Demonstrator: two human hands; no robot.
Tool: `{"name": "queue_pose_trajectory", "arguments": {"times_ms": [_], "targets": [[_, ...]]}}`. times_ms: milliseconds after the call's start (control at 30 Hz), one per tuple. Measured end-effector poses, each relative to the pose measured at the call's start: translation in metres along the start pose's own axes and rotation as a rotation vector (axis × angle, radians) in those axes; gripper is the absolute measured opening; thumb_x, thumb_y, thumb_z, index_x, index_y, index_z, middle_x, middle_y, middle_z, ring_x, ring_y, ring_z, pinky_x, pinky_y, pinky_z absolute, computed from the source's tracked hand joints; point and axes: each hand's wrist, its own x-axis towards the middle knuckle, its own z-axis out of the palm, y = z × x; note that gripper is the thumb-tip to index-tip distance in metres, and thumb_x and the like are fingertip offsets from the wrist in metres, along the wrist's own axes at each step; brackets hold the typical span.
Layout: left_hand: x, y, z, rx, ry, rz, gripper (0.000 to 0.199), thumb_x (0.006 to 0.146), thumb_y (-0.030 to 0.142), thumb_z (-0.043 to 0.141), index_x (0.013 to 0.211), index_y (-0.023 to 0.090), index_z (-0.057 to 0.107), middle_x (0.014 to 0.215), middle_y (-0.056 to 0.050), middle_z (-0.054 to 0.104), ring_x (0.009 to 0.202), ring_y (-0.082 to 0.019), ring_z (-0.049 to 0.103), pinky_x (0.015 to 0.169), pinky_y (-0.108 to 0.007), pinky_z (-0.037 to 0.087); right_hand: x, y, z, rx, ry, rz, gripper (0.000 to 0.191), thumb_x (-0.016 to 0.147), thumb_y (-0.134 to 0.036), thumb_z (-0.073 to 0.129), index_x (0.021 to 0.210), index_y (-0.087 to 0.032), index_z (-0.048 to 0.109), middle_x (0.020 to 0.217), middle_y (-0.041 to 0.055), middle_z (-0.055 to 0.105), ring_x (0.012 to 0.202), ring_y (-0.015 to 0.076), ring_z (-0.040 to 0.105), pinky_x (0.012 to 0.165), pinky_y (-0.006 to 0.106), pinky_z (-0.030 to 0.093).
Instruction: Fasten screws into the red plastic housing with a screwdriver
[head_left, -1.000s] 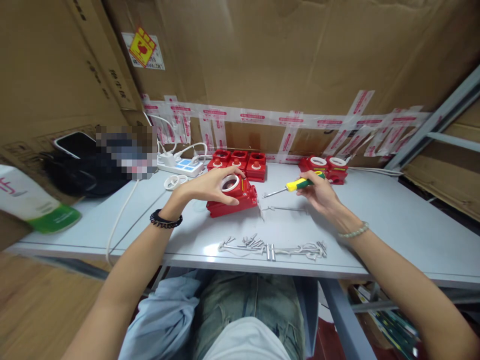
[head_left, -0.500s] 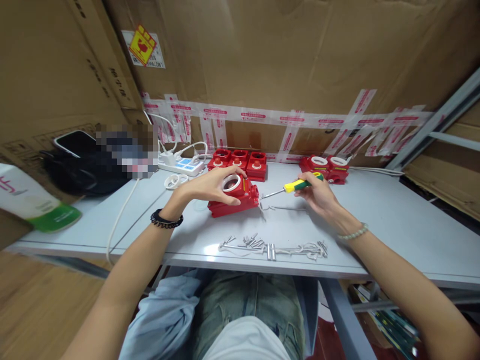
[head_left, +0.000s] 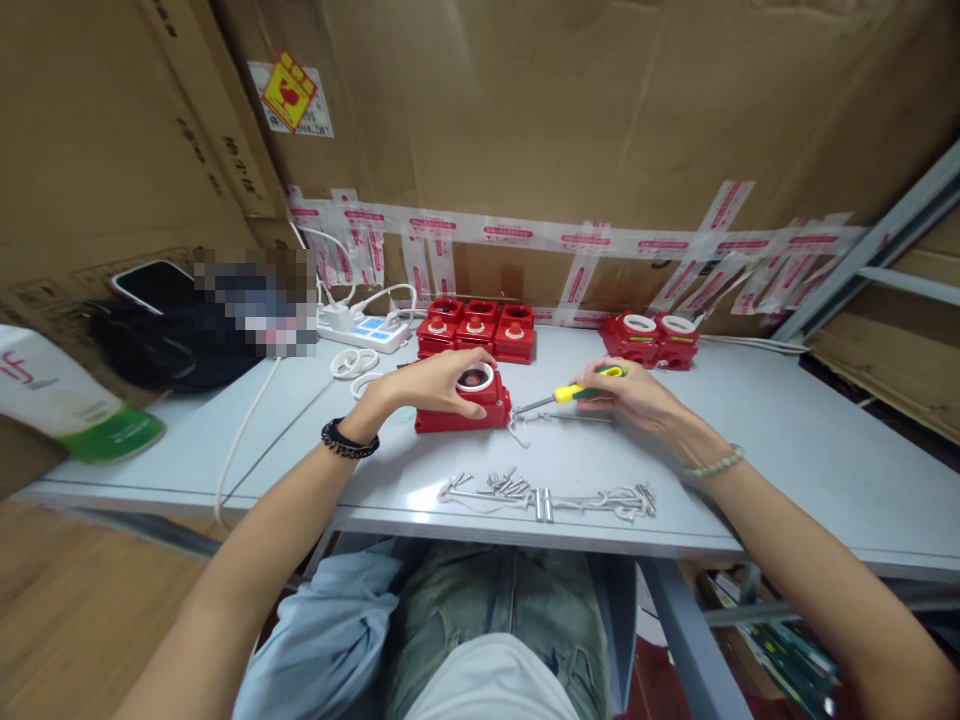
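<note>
My left hand (head_left: 442, 382) is closed over a red housing (head_left: 466, 416) that has a white ring round its opening, steadying it on the table. In my right hand (head_left: 626, 388) is a screwdriver (head_left: 574, 392) with a yellow and green handle. Its shaft points left, and the tip is at the housing's right end, where a white string (head_left: 517, 432) hangs. Whether the tip sits in a screw is too small to tell. Nearer me lie several loose screws (head_left: 507, 484), metal pins (head_left: 543, 504) and rods with white string (head_left: 615, 500).
Several red housings (head_left: 480, 330) stand in a row behind my left hand, and two with white rings (head_left: 651, 340) stand at the back right. White rings (head_left: 354, 363) lie near a power strip (head_left: 371, 332). A tube (head_left: 82, 400) and a cardboard wall (head_left: 525, 110) border the table.
The red housing has turned and now lies flatter on the table. My right hand and the screwdriver have shifted slightly down and left, with the handle lower.
</note>
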Motion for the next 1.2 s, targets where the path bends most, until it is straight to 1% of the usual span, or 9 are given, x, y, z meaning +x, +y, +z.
{"name": "queue_pose_trajectory", "arguments": {"times_ms": [100,233,400,567,700,800,900,1067,1200], "targets": [[0.002,0.0,0.003,0.018,-0.017,-0.019,0.064,0.073,0.044,0.071,0.127,0.02,0.049,0.125,-0.012,0.062,0.107,-0.027,0.062,0.085,-0.033,0.047,0.005,0.005,-0.006,-0.09,-0.087,0.029,0.03,0.056,-0.024,0.087,0.068,-0.015,0.061,0.077,0.0043,0.071,0.073,0.0166,0.072,0.061,0.024,0.061],[0.002,0.003,0.008,0.047,-0.013,-0.021,0.067,0.073,0.045,0.07,0.13,0.02,0.046,0.125,-0.012,0.059,0.107,-0.027,0.059,0.088,-0.034,0.047,0.005,0.004,-0.018,-0.269,-0.155,-0.027,0.033,0.06,-0.027,0.084,0.075,-0.018,0.056,0.056,-0.0046,0.061,0.05,0.0087,0.057,0.045,0.018,0.045],[0.002,0.013,0.016,0.29,0.053,0.044,0.06,0.077,0.045,0.068,0.131,0.025,0.05,0.127,-0.012,0.05,0.116,-0.032,0.047,0.092,-0.044,0.042,-0.001,0.001,-0.026,-0.454,-0.278,-0.097,0.03,0.07,-0.04,0.077,0.078,-0.017,0.058,0.051,-0.0068,0.053,0.048,0.0081,0.047,0.046,0.021,0.038],[0.005,0.022,0.02,0.361,0.029,0.157,0.034,0.083,0.039,0.065,0.115,0.027,0.062,0.122,-0.01,0.051,0.112,-0.028,0.049,0.092,-0.042,0.04,0.007,0.011,-0.02,-0.574,-0.163,-0.117,0.045,0.074,-0.059,0.067,0.063,-0.016,0.058,0.047,-0.0046,0.049,0.041,0.0067,0.037,0.041,0.022,0.028],[0.006,0.021,0.019,0.334,0.017,0.181,0.029,0.084,0.036,0.065,0.112,0.028,0.065,0.12,-0.008,0.052,0.108,-0.026,0.05,0.088,-0.038,0.04,0.01,0.01,-0.021,-0.626,-0.024,-0.224,0.035,0.068,-0.048,0.075,0.071,-0.019,0.056,0.049,-0.0069,0.051,0.045,0.0079,0.039,0.045,0.021,0.027],[0.006,0.02,0.019,0.319,0.016,0.182,0.029,0.083,0.036,0.066,0.111,0.027,0.065,0.121,-0.008,0.051,0.109,-0.026,0.05,0.088,-0.038,0.04,0.003,0.0,-0.027,-0.685,-0.123,-0.211,0.035,0.063,-0.04,0.079,0.078,-0.021,0.053,0.057,-0.0076,0.054,0.049,0.0086,0.043,0.047,0.021,0.031],[0.007,0.02,0.019,0.318,0.011,0.179,0.029,0.083,0.035,0.066,0.111,0.026,0.065,0.121,-0.008,0.051,0.109,-0.026,0.05,0.087,-0.037,0.04,0.0,-0.006,-0.029,-0.705,-0.271,-0.175,0.035,0.072,-0.05,0.071,0.077,-0.02,0.055,0.057,-0.0053,0.054,0.049,0.0094,0.043,0.048,0.023,0.032],[0.008,0.02,0.019,0.323,-0.007,0.178,0.027,0.083,0.034,0.067,0.109,0.027,0.065,0.121,-0.007,0.051,0.109,-0.025,0.049,0.087,-0.036,0.039,0.012,0.005,-0.022,-0.842,-0.117,-0.277,0.047,0.08,-0.061,0.057,0.062,-0.018,0.054,0.052,-0.0029,0.046,0.053,0.011,0.04,0.055,0.027,0.03],[0.008,0.019,0.019,0.323,-0.009,0.185,0.025,0.084,0.033,0.068,0.108,0.028,0.066,0.12,-0.006,0.052,0.109,-0.024,0.049,0.086,-0.035,0.038,0.013,0.009,-0.026,-0.854,-0.071,-0.257,0.03,0.076,-0.049,0.064,0.077,-0.02,0.054,0.059,-0.0033,0.051,0.055,0.0117,0.043,0.054,0.027,0.031]]}}
